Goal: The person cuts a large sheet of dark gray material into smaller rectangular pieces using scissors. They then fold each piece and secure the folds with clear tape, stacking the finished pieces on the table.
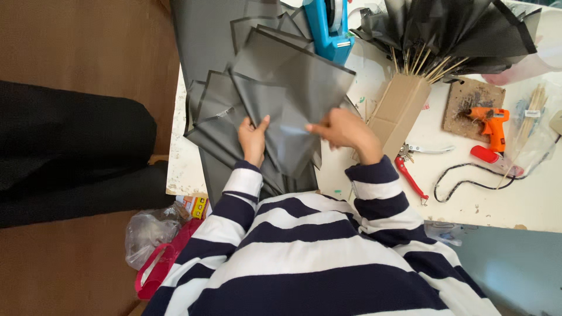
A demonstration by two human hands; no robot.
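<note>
a dark trouser leg (64,152) is lying across the brown floor at far left. lower down, a clear plastic bag (149,231) and a red-handled bag (161,272) are sitting beside the person's striped sleeve.

the left hand (253,139) is resting on the near left edge of a grey translucent sheet (293,99), the thumb lying up along the sheet's face and the other fingers tucked behind it, so the fingers are pinching the sheet rather than spread. the sheet is lying on top of a fanned stack of grey sheets (213,111) at the left end of the white table (527,199).

the right hand (345,130) is gripping the same sheet at its right edge, fingertips bunched together and closed on the material, knuckles facing up.

beyond the hands a blue tape dispenser (328,26) is standing near the table's far edge. right of the right hand a cardboard box (398,111) is holding wooden sticks topped with dark folded sheets (451,26). red-handled pliers (410,169) are lying just beside the right wrist, then a black cord (468,181), and an orange glue gun (492,126) is resting by a cardboard scrap (462,96).
</note>
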